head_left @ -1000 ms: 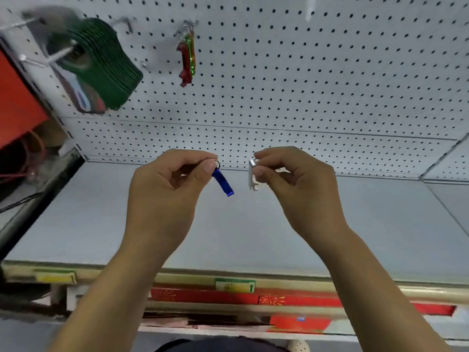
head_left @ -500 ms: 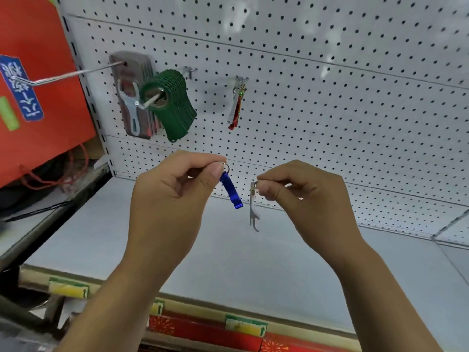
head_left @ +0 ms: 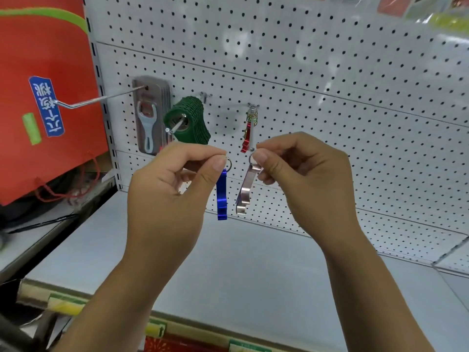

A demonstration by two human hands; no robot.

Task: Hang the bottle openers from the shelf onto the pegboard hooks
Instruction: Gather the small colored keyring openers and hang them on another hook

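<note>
A red opener (head_left: pixel 245 141) crowds the hook (head_left: pixel 252 128); bare pegboard (head_left: pixel 355 138) stretches to its right.

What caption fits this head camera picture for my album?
Left hand pinches a blue bottle opener, right hand a silver bottle opener, before the pegboard.

The left hand (head_left: pixel 172 189) and the right hand (head_left: pixel 304 179) are side by side in front of the pegboard (head_left: pixel 330 97), above the shelf (head_left: pixel 241 270). A bottle opener (head_left: pixel 221 196) hangs from the left hand and a second opener (head_left: pixel 245 191) hangs from the right hand, close together between them. Behind, a hook (head_left: pixel 252 130) on the pegboard holds a bunch of openers (head_left: pixel 245 142) just above the right hand, with a pile of openers (head_left: pixel 193 123) left of it, then a pack (head_left: pixel 148 118), then a bag (head_left: pixel 45 97).
</note>
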